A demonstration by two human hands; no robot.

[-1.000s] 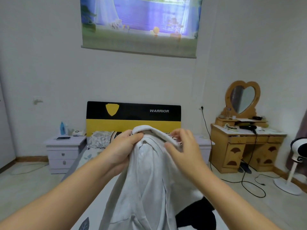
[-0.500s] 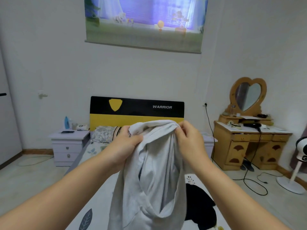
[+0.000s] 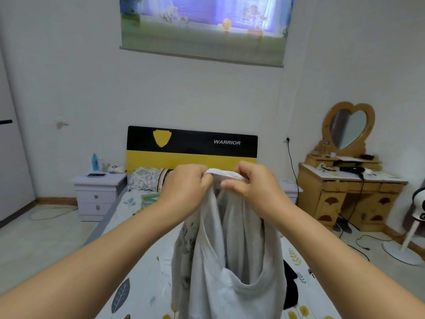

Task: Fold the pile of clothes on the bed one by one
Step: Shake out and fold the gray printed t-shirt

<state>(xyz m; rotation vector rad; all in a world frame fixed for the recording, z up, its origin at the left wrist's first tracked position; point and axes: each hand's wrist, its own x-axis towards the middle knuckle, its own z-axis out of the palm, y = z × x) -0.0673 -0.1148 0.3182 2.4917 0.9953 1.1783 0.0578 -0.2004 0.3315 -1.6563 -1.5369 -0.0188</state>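
Note:
A light grey garment [image 3: 230,254] hangs in front of me above the bed [image 3: 147,279]. My left hand [image 3: 184,189] grips its top edge on the left. My right hand [image 3: 250,183] pinches the same white-trimmed hem on the right, close beside the left hand. The cloth droops in loose folds with a wide opening low down. A black garment [image 3: 291,288] lies on the leaf-patterned sheet behind it, mostly hidden by the grey cloth.
A black and yellow headboard [image 3: 192,148] stands at the far end, with a pillow [image 3: 147,178] below it. A white nightstand [image 3: 99,194] is at the left, a wooden dressing table [image 3: 349,194] with a heart mirror at the right. A standing fan [image 3: 411,226] and cables occupy the right floor.
Both hands have drawn closer together along the garment's top edge and bunched it. The hem is now pulled taut between them, and the cloth hangs narrower.

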